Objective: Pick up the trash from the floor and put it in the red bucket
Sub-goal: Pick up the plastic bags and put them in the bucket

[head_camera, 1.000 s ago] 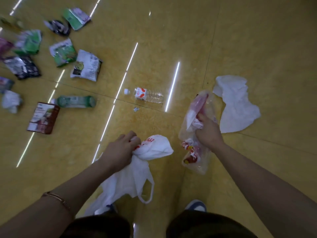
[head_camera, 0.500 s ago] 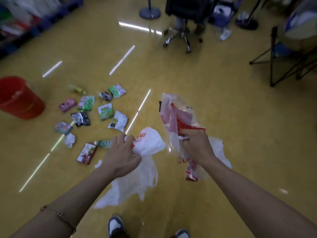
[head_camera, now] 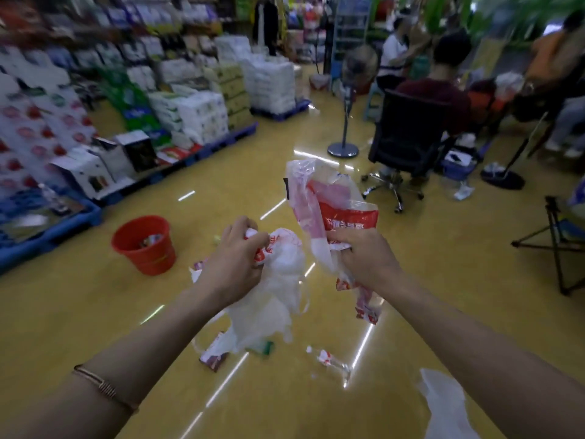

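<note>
A white plastic sheet is seen lying on the yellow floor nearest the camera, with a clear bottle and a red-brown packet just beyond. A white plastic bag is gripped in the closed left hand, and a red-and-clear wrapper bag is clutched in the closed right hand, both held above the floor. The red bucket, with some trash inside, is seen farther left, before blurred stacked goods.
</note>
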